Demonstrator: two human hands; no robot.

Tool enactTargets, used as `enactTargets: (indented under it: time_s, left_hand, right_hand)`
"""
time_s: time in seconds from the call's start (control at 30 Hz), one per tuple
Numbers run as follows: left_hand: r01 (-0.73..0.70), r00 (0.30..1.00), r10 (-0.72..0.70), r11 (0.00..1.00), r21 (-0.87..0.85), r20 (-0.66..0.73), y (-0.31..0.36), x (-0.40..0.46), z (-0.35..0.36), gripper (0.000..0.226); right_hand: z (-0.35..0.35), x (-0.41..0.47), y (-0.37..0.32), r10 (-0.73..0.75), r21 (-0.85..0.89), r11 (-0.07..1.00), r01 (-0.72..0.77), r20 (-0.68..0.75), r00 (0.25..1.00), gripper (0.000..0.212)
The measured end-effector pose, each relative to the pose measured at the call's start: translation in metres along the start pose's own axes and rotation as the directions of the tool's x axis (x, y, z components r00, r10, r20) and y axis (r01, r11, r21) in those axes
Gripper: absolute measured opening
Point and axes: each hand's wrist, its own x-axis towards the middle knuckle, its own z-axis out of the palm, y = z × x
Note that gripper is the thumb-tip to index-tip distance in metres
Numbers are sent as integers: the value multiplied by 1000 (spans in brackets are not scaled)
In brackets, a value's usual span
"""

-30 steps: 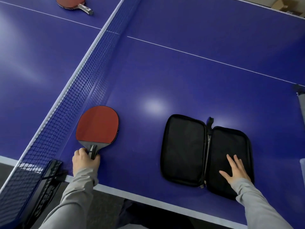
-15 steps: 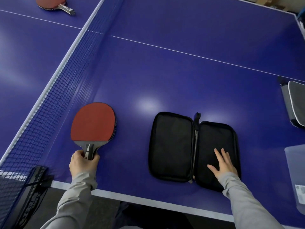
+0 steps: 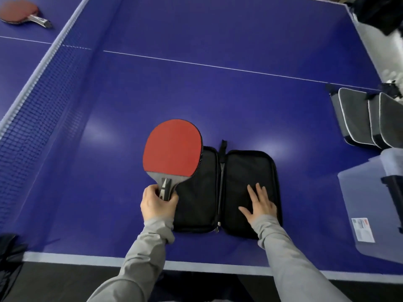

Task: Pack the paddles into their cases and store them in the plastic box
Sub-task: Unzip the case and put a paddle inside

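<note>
A red paddle (image 3: 173, 147) is in the grip of my left hand (image 3: 158, 202), which holds its handle. The blade overlaps the left half of an open black case (image 3: 246, 168) lying flat near the table's front edge. My right hand (image 3: 259, 203) presses flat, fingers spread, on the case's right half. A second red paddle (image 3: 19, 15) lies beyond the net at the far left. At the right edge stands a clear plastic box (image 3: 368, 199).
The net (image 3: 39, 94) runs diagonally along the left. Grey zipped cases (image 3: 362, 120) stand at the right, behind the plastic box. The blue table (image 3: 196, 83) has a white centre line. A dark object sits at the far right corner.
My left hand has carried the paddle from beside the net rightward onto the case's left half. My right hand stays flat on the right half. The view has shifted right.
</note>
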Motion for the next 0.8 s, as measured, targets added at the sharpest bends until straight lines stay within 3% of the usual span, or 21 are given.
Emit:
enactTargets:
  time_s: [0.27,0.8]
  left_hand:
    - [-26,993,23,999,26,115,33,-70,83,35]
    - [109,974,-121,992,69,193,61,-138,177,45]
  right_hand:
    - [-11,-1,33,-73,140,986,93,-145,987,72]
    - [-4,-1,106,33,209,978,-5,-130,991,71]
